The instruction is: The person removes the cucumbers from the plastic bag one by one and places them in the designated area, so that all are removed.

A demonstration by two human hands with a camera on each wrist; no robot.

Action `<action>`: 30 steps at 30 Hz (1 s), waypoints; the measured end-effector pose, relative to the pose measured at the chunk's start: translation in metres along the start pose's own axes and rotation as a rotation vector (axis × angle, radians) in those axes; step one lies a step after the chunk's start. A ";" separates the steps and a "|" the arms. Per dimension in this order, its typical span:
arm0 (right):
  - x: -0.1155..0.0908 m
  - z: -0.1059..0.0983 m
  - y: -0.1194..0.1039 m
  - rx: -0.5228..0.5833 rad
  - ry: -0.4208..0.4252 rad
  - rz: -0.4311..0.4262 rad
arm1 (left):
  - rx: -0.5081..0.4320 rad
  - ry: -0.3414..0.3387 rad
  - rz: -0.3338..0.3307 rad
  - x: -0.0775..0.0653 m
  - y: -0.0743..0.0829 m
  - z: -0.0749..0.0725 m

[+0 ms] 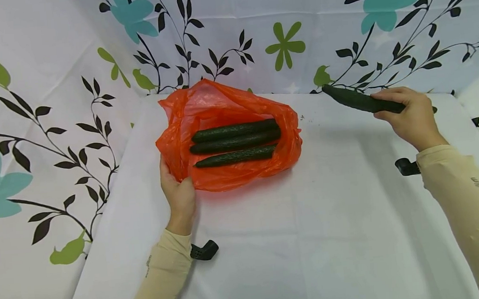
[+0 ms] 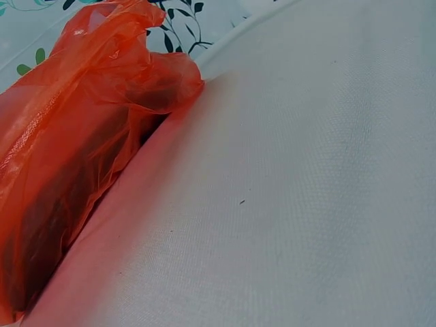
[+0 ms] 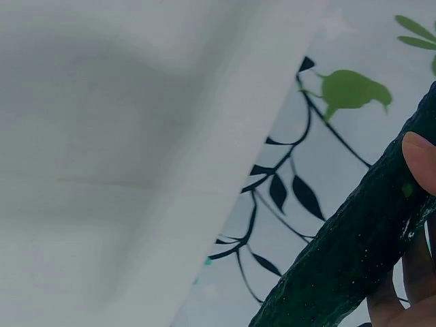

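**One cucumber point(image 1: 358, 100) raised in the right hand point(image 1: 414, 114), red bag point(image 1: 223, 99) steadied by the left hand point(image 1: 178, 194)**

Judged as mid-transfer: single piece aloft, bag wide-mouthed. Into the bag or out onto the table, cannot tell. Called for next, probably: a level, controlled lowering of the raised piece, with the bag held firm meanwhile.

Behind and to the sides, a leaf-and-flower cloth point(image 1: 312, 3). In front of it the white table point(image 1: 335, 236), with bare surface to the right of the bag and nearer the body.

On the far part of the table, left of centre: the red bag, mouth open upward, film crumpled. Right-hand lip folded in close to the contents; likely an obstacle to any sidelong entry, with loose film apt to snag.

Pale sleeves point(image 1: 160, 273) at left and right. Left hand: gripping the near left corner, thumb in front, fingers partly hidden behind film. Right hand: thumb and fingers closed around the cucumber towards one end, near the far right table edge, well apart from the bag. Free end pointing left.

Inside the bag, three more cucumbers point(image 1: 235, 143), side by side, lowest slightly apart.

Small items: black wrist pieces point(image 1: 205, 250) by both cuffs, clear of the bag; dark specks point(image 2: 242, 201) on the table.
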State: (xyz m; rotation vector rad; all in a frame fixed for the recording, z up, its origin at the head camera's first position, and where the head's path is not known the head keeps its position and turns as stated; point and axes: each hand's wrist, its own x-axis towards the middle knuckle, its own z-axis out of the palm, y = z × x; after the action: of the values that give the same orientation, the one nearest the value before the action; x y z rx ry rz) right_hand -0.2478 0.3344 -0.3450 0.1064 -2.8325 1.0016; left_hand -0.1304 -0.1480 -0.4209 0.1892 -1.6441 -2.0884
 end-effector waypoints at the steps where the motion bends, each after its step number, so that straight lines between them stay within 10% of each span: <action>1: 0.001 0.002 0.003 -0.009 -0.021 0.001 | -0.002 0.002 0.002 0.000 0.000 0.000; 30: 0.017 0.027 0.050 -0.246 -0.243 -0.110 | 0.064 0.018 0.035 0.000 -0.009 -0.006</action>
State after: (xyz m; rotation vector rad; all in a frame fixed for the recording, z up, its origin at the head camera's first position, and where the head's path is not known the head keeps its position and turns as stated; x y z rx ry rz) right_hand -0.2734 0.3558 -0.3940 0.3773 -3.1002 0.6516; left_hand -0.1308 -0.1517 -0.4305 0.1987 -1.6933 -2.0040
